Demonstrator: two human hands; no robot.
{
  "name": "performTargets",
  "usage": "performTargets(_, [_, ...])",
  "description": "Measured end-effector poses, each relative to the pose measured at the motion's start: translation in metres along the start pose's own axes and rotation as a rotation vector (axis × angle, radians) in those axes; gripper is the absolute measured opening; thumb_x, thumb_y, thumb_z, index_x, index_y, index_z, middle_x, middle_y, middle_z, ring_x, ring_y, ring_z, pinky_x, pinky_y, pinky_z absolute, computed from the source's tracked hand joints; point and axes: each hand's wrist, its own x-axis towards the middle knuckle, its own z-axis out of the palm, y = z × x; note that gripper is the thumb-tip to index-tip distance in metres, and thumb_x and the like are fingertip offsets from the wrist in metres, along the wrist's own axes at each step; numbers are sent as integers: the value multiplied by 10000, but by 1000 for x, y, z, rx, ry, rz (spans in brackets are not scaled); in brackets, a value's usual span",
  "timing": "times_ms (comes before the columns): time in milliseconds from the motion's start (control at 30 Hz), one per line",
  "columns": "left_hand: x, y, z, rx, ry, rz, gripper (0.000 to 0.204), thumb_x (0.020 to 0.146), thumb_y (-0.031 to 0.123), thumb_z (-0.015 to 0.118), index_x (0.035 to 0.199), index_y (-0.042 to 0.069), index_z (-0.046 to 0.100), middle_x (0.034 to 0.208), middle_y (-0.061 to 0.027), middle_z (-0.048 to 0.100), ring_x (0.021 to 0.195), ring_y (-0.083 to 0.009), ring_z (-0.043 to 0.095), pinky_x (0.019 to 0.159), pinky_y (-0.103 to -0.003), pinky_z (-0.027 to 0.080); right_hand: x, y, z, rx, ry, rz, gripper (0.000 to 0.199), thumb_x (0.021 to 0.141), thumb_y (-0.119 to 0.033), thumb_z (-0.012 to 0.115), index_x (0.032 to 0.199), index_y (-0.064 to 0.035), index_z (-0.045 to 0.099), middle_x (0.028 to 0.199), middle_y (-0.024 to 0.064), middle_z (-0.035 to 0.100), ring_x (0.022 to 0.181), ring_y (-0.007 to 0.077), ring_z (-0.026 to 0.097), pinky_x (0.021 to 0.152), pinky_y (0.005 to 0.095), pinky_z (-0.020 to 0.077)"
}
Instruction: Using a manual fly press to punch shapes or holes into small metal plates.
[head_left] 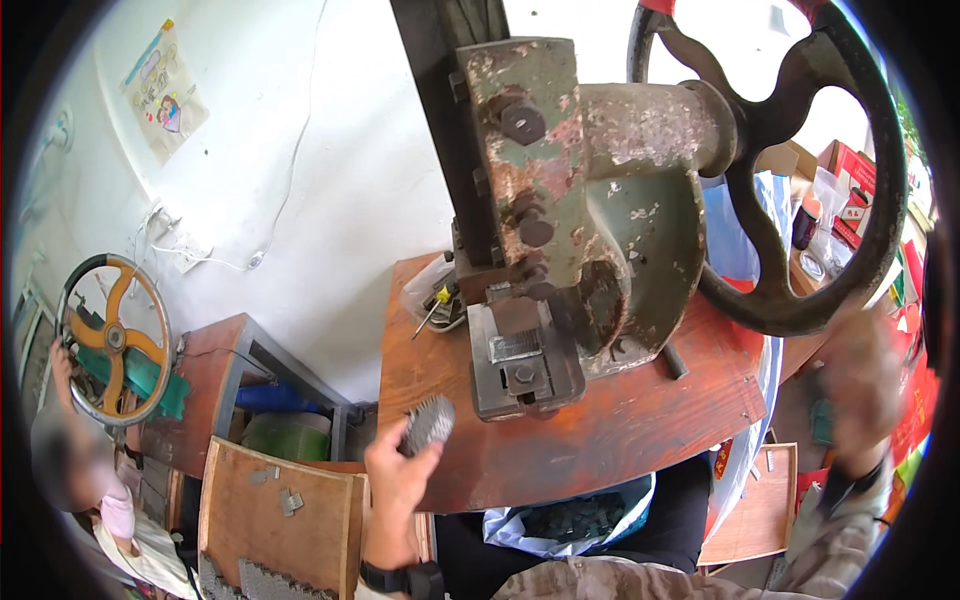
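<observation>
My left hand (393,480) is closed round a small stack of thin grey metal pieces (430,424), just off the front left edge of the wooden bench. To its right, on the bench, stands a worn green hand press (525,180). A ridged metal piece (514,345) lies in the block-like die (528,378) under the ram. My right hand (862,385) is smeared by motion beside the lower right rim of the press's big dark handwheel (885,215); whether it touches the rim I cannot tell.
A plastic tub (432,292) with a yellow-handled screwdriver stands behind the press. On my lap rests a bag (640,495) of small dark pieces. Wooden trays (270,520) flank me, the left one holding grey metal pieces. Another person (85,460) works at a second handwheel (115,338).
</observation>
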Motion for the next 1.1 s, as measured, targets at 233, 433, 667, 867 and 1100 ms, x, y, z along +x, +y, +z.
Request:
performTargets(233, [-42,-10,83,321,-277,531,590,617,132,781,1152,18,561,985,-139,624,936,-331,566,831,-441,441,-80,-74,161,417,-392,175,467,684,-258,765,1096,-96,616,1115,117,577,1013,306,555,830,432,459])
performTargets(433, [-53,-15,99,169,-221,356,779,636,114,778,1317,8,415,1036,-155,613,965,-337,558,861,-438,440,-53,-110,222,263,-496,51,685,659,-506,711,1255,-202,563,1308,63,502,1209,325,438,934,507,380])
performTargets(667, [-52,-10,91,246,-263,339,755,631,105,810,1293,17,458,1086,-160,626,1000,-334,578,873,-406,469,-68,-91,217,120,-500,149,651,701,-434,697,1280,-172,555,1318,19,523,1228,313,437,959,519,363])
performTargets(867, [-44,24,105,703,-279,601,657,645,318,800,1182,35,548,965,-128,600,959,-307,544,810,-409,427,-82,-75,217,439,-375,466,607,740,-298,716,1265,-53,537,1289,139,524,1200,369,447,994,493,358])
performTargets(1100, [-51,-1,126,415,-153,521,486,747,388,746,1030,30,577,844,-108,607,755,-266,587,673,-344,452,-93,-67,218,722,-133,580,429,823,-237,691,1168,-6,584,1084,198,617,1055,386,551,910,435,452])
